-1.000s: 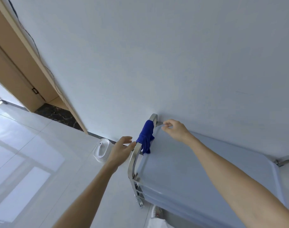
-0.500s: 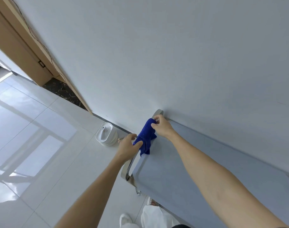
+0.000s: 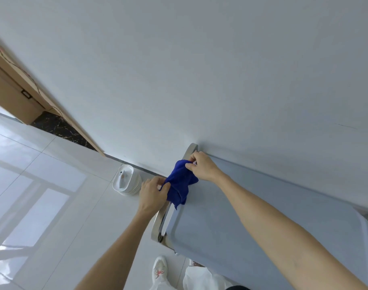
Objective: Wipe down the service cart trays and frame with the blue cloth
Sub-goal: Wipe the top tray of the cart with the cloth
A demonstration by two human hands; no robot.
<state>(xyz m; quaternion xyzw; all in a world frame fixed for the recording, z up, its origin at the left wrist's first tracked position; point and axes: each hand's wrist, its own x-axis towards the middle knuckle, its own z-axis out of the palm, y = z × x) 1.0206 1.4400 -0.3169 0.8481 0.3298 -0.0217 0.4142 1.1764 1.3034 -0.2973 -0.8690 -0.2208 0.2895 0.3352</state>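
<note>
Both hands now pinch blue cloth [image 3: 180, 183]; a second ago neither touched it. Left hand [image 3: 152, 194] pinches lower left edge between thumb and fingers. Right hand [image 3: 203, 167] pinches upper corner. Cloth drapes over steel handle [image 3: 160, 222] at cart end, hanging onto grey top tray [image 3: 231, 216]. Cart stands against white wall [image 3: 199, 70]. White bowls [image 3: 126, 181] stacked on tiled floor [image 3: 42, 185] nearby.

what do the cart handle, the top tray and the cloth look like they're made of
Handle: likely stainless steel, polished; it shows bright mirror-like reflections.
Tray: probably plastic, matte pale blue-grey, with a moulded rounded rim and no glare.
Cloth: soft fabric, perhaps microfibre; deep blue, fuzzy, bunching in limp folds.
</note>
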